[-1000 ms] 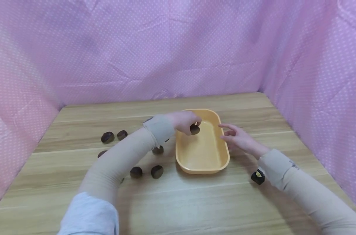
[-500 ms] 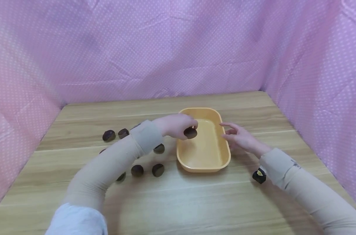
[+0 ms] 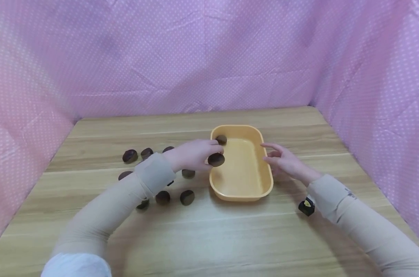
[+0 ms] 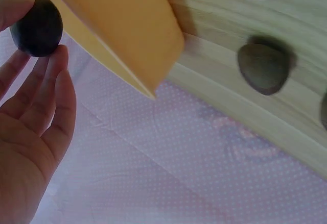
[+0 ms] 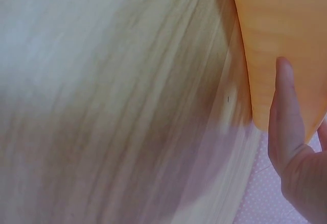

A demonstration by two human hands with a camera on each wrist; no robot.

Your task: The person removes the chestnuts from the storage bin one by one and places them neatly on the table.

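My left hand (image 3: 197,154) pinches a chestnut (image 3: 216,159) between thumb and fingertips, above the left rim of a yellow-orange plastic basin (image 3: 241,198). In the left wrist view the dark chestnut (image 4: 38,27) shows beside the basin's wall (image 4: 127,25). Another chestnut (image 3: 221,139) is seen just beyond my fingers, at the basin's back left corner. My right hand (image 3: 286,163) stands at the basin's right side, fingers extended at the rim. Its thumb lies along the outer wall (image 5: 265,35) in the right wrist view.
Several chestnuts lie on the wooden table (image 3: 213,238) left of the basin, such as a chestnut (image 3: 187,197) near its front and a chestnut (image 3: 130,156) farther left. My left forearm crosses over some. Pink dotted cloth (image 3: 195,57) hangs behind and at both sides.
My left hand has drawn left from over the basin's middle to its left rim, carrying the chestnut. The chestnut in the back corner has come into sight. My right hand stays put.
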